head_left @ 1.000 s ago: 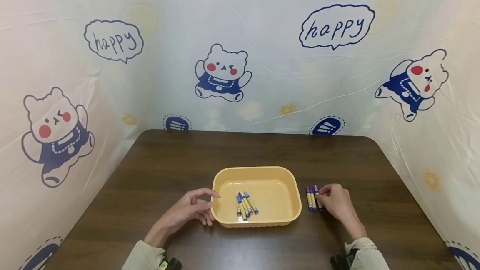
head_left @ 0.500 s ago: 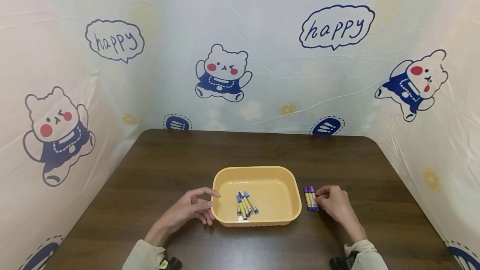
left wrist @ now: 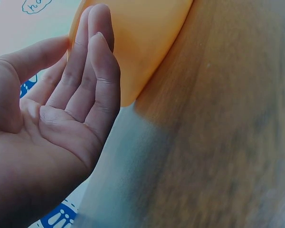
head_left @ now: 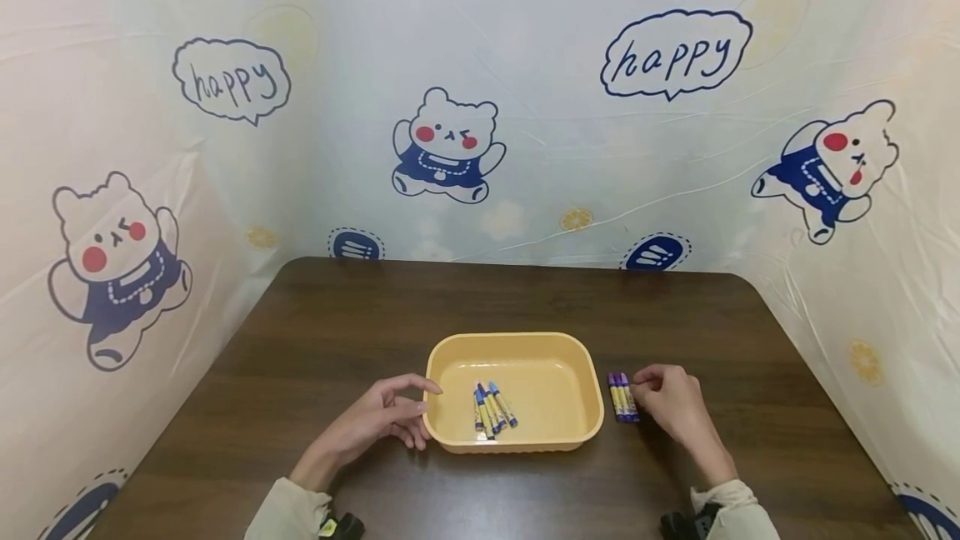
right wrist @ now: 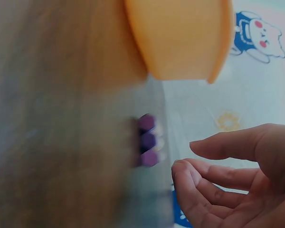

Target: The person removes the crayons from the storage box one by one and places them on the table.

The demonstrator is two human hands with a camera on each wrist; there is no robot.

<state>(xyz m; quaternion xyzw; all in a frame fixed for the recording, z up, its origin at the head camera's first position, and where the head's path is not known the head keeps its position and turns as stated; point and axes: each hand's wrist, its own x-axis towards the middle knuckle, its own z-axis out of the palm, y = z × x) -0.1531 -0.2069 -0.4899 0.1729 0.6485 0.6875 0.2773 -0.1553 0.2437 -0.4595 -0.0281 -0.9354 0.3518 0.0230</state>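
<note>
A yellow plastic tray point(head_left: 517, 342) sits on the dark wooden table point(head_left: 480, 298) and holds several blue crayons point(head_left: 491, 408). My left hand point(head_left: 405, 413) rests with straight fingers against the tray's left wall; the left wrist view shows the open palm point(left wrist: 80, 95) and fingertips on the tray point(left wrist: 142, 38). Three purple crayons point(head_left: 622, 397) lie side by side just right of the tray. My right hand point(head_left: 663, 400) lies beside them, fingers loosely curled and holding nothing. In the right wrist view the purple crayons point(right wrist: 147, 141) lie just left of the fingertips point(right wrist: 185, 171).
A printed plastic sheet with bears and "happy" bubbles point(head_left: 675, 52) walls the table on three sides. Bare tabletop stretches behind the tray and to both sides.
My right hand slid the rightmost purple crayon left against the other two, then eased back a little. The left hand and the tray have stayed put.
</note>
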